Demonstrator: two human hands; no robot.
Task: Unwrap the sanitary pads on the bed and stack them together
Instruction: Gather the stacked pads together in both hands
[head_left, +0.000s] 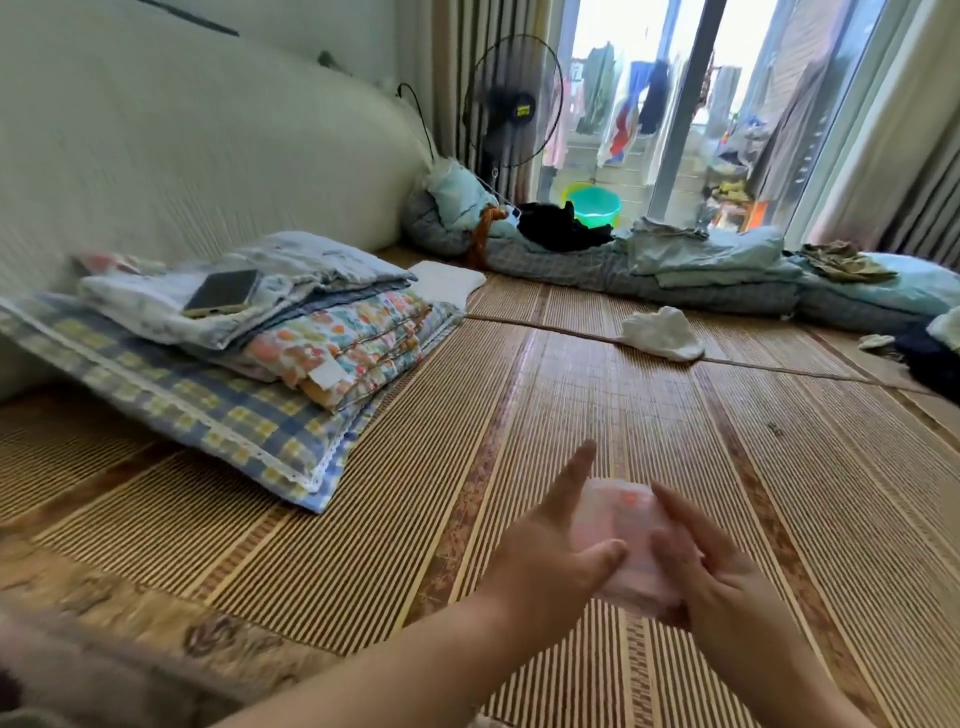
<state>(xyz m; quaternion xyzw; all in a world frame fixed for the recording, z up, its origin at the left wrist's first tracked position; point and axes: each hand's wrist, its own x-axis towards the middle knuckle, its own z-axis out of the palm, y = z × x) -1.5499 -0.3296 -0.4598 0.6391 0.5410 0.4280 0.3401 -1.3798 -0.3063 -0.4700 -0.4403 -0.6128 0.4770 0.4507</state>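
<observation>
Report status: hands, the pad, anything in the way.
Hands: left hand grips pink pad, right hand curls fingers over it. Pad held above bamboo mat, looks wrapped, blurred. White cloth lies farther off, not in the way.

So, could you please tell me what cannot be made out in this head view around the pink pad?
1. The pink pad, head view: motion-blurred and half covered by the left hand and right hand; whether it is still wrapped is unclear.
2. Left hand's lower fingers: hidden behind the pad.
3. Any stack of pads: none shows; the bottom edge cuts off the near mat.
</observation>
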